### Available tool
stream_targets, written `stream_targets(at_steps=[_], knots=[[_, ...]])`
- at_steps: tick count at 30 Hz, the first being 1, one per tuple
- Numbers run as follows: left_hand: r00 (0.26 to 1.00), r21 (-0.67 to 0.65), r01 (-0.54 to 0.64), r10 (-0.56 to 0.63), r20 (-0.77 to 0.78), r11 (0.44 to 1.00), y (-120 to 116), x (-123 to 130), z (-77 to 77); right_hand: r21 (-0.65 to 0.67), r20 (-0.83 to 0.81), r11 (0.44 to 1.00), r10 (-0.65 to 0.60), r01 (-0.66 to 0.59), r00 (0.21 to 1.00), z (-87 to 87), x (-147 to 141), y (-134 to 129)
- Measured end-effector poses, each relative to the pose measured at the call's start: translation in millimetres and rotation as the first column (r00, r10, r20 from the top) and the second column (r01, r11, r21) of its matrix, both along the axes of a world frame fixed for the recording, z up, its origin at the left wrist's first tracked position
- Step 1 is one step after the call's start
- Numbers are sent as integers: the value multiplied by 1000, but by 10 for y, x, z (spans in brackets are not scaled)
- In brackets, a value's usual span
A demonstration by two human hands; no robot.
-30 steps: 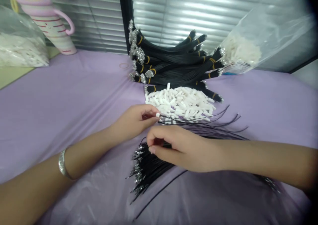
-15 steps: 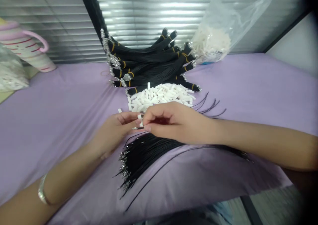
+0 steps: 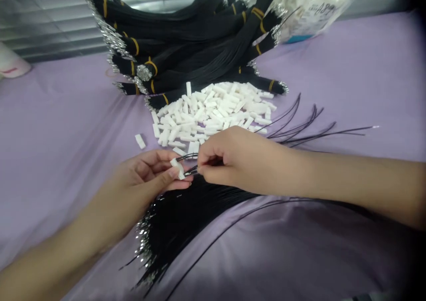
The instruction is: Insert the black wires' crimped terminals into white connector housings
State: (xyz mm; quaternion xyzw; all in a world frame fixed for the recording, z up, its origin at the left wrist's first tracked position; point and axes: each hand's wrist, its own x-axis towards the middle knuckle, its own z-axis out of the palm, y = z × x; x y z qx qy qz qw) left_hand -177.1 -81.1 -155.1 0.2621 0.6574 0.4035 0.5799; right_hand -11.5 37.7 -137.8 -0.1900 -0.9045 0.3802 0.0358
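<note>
Between thumb and fingers, my left hand (image 3: 151,172) pinches a white connector housing (image 3: 177,169), with a few black wires entering its right side. Just right of it, my right hand (image 3: 229,159) is closed on a black wire (image 3: 191,172) close to the housing; the fingertips partly hide the wire. Below both hands a loose bundle of black wires (image 3: 189,216) with shiny metal terminals at the left end lies on the purple cloth. Behind them sits a heap of white housings (image 3: 213,110). Several wire ends (image 3: 309,128) stick out beyond my right wrist.
Tied bundles of black wires (image 3: 186,39) are stacked at the back against the blinds. A clear bag of white pieces (image 3: 309,13) stands at the back right. One single housing (image 3: 140,141) lies left of the heap. A pale cup base (image 3: 11,61) shows at far left.
The view has moved closer and lower over the table. My right hand's wire end, clear of the housing before, is now at its side. Both hands stay together.
</note>
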Motion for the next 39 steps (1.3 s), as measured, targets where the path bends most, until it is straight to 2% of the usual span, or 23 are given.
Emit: stream_targets(at_steps=[5, 11, 18, 30, 39], knots=[[990, 70, 93, -85, -108, 993, 2, 20, 16, 81, 0, 997, -19, 19, 1000, -20, -31, -7], [974, 133, 194, -175, -143, 972, 9, 3, 31, 51, -18, 998, -31, 32, 999, -35, -9, -19], [968, 121, 212, -191, -165, 970, 5, -16, 2, 9, -124, 997, -74, 76, 990, -80, -12, -18], [951, 151, 219, -177, -252, 964, -1, -2, 2, -4, -114, 998, -61, 61, 992, -58, -1, -24], [950, 160, 227, -182, -255, 961, 1, 3, 8, 15, -122, 998, -66, 68, 990, -35, 11, -61]])
